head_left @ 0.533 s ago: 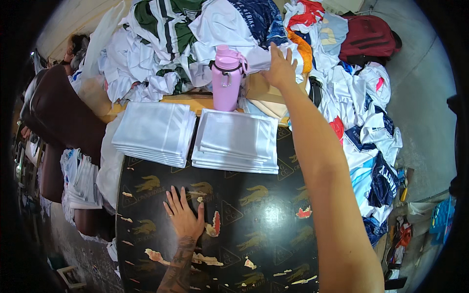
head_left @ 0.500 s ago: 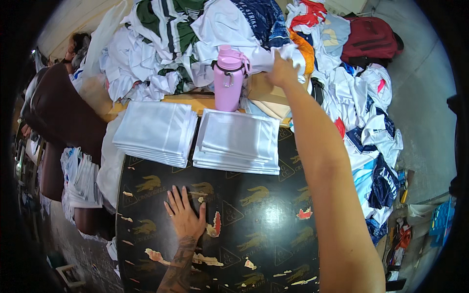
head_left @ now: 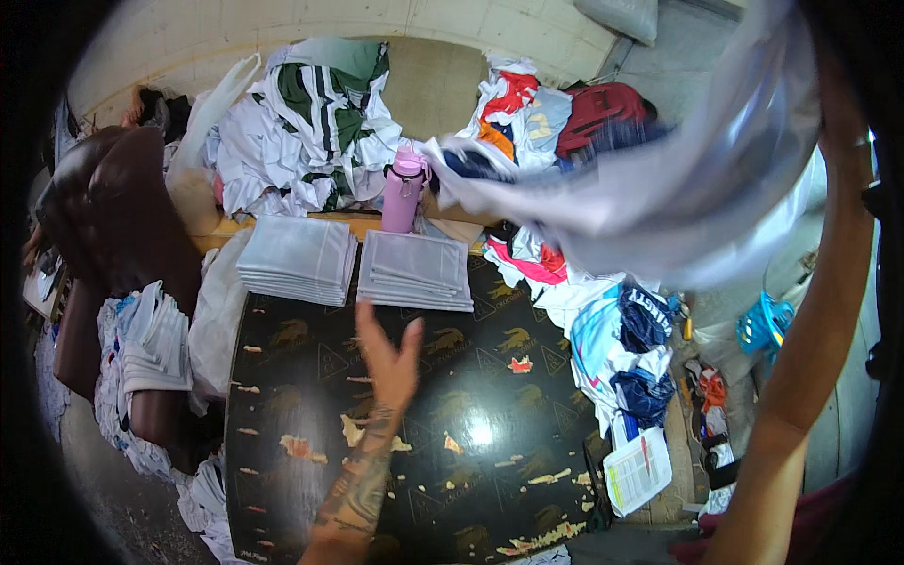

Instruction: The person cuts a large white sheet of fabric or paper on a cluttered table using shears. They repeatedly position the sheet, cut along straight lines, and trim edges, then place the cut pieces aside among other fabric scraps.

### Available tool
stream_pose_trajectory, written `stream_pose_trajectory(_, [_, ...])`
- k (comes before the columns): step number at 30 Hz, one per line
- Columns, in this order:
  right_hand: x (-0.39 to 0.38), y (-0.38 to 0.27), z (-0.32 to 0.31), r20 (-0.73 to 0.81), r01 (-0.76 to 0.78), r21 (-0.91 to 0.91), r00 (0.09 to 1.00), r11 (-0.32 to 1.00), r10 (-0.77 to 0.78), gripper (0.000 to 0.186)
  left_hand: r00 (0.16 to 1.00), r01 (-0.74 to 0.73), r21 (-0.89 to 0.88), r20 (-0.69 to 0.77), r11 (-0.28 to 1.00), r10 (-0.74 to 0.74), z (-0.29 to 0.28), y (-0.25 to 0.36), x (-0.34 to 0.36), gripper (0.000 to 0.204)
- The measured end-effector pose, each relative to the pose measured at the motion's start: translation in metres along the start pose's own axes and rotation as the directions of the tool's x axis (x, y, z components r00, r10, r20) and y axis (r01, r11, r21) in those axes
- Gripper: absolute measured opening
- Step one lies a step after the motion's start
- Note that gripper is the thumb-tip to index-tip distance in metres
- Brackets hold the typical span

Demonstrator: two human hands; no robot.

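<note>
Above the right side of the black tabletop point(head_left: 443, 377), with a white cloth point(head_left: 650, 198) aloft and billowing, blurred, from beside the raised right forearm point(head_left: 819, 330) toward the pink bottle point(head_left: 399, 205). Looks to be at the step of spreading a loose piece in the air; probably calls next for controlled slack and for bringing the free hand to the fabric. Cannot tell the grip of the right hand, hidden at the dark upper rim. At the left hand point(head_left: 391, 365), over the table, shows fingers parted, with thumb wide, and holds nothing. Just beyond, in two flat rectangular stacks point(head_left: 414, 268), smooth, faintly shiny, with layered edges. Farther back, crumpled white-and-green garments point(head_left: 268, 141). Underneath, glossy and gold-printed, chipped to pale, ragged patches.
</note>
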State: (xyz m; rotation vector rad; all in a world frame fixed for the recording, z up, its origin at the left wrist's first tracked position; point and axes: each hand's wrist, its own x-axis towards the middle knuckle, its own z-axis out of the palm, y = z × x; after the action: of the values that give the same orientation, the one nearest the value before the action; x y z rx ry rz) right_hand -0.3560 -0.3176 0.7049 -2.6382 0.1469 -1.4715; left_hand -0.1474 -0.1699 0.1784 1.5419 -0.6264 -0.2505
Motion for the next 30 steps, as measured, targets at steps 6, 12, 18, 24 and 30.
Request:
stream_pose_trajectory(6, [-0.034,-0.176,0.012,0.605,0.474,-0.261,0.759,0.841,-0.241,0.031,0.847,-0.342,-0.29,0.316,0.894,0.427,-0.068,0.308,-0.045,0.094])
stream_pose_trajectory(12, [-0.14,-0.153,0.001,0.277,0.383,-0.485,0.92,0.786,-0.277,0.045,0.518,-0.719,0.587,0.095,0.372,0.85,-0.266,0.358,0.039,0.022])
stream_pose_trajectory(18, [-0.235,-0.055,-0.035,0.394,-0.139,-0.627,0.793,0.766,0.466,0.036,0.619,0.087,0.92,-0.35,0.381,0.703,-0.482,0.321,0.023,0.03])
stream_pose_trajectory(24, [-0.296,-0.033,-0.076,-0.333,-0.131,-0.416,0.943,0.9,-0.017,0.035,0.328,0.037,0.957,-0.283,0.287,0.901,-0.606,0.312,-0.214,0.035])
stream_pose_trajectory(30, [-0.589,-0.02,-0.017,0.499,-0.482,-0.286,0.663,0.828,0.558,0.046,0.866,0.116,0.875,0.142,0.469,-0.479,-0.474,-0.026,-0.605,0.05])
